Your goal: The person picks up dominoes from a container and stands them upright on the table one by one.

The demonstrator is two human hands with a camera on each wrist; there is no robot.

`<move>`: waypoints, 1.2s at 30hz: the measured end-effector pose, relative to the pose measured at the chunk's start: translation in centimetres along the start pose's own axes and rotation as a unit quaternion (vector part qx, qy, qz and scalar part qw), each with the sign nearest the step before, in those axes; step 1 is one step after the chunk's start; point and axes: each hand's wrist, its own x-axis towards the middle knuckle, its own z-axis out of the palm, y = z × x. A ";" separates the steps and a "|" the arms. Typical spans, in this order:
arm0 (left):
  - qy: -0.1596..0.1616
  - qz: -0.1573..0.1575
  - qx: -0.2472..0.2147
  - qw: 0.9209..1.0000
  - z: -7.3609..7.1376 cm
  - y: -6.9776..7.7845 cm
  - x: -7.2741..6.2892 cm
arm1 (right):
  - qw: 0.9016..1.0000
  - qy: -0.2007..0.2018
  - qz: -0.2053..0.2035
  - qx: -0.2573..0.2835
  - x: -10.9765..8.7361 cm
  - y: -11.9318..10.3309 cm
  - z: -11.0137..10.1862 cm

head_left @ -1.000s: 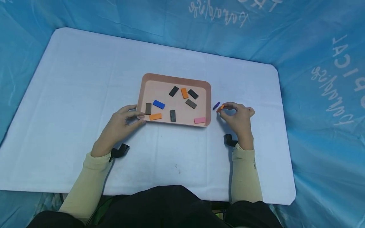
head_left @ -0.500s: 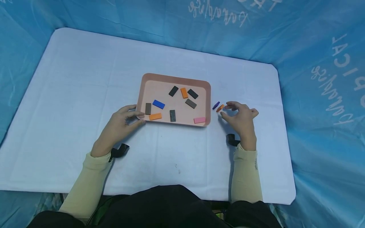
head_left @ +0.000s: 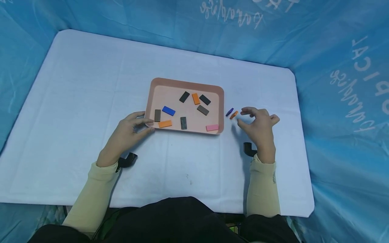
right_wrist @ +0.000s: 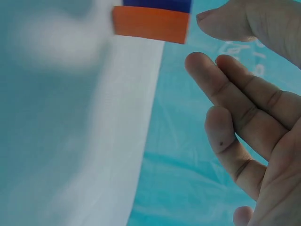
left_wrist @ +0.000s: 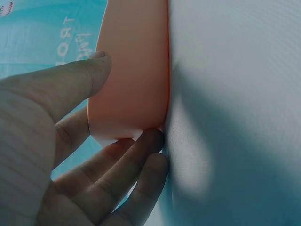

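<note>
My left hand (head_left: 124, 136) holds the near-left corner of a shallow pink tray (head_left: 221, 108). In the left wrist view the thumb lies on the tray's outer wall (left_wrist: 134, 70), and the fingers curl around the corner. To the right of the tray, a purple block (head_left: 229, 112) and an orange block (head_left: 233, 115) stand on edge, side by side, on the white tabletop. My right hand (head_left: 258, 130) is just right of the orange block, thumb and fingers apart with nothing between them. The right wrist view shows a gap between that hand and the orange block (right_wrist: 150, 23).
Inside the tray lie several flat blocks: a blue block (head_left: 168, 110), a pink block (head_left: 212, 128), an orange block (head_left: 196, 99), another orange block (head_left: 165, 124) and several dark ones. Blue sheeting (head_left: 340, 141) borders the white table (head_left: 76, 84).
My right hand has let go of the orange block and drawn back to the right. The orange block now stands beside the purple one. My left hand keeps its place on the tray.
</note>
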 end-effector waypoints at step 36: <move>0.009 0.013 -0.007 1.000 0.0 -0.1 -0.2 | 0.990 -0.075 -0.118 -0.023 -0.4 -5.1 1.9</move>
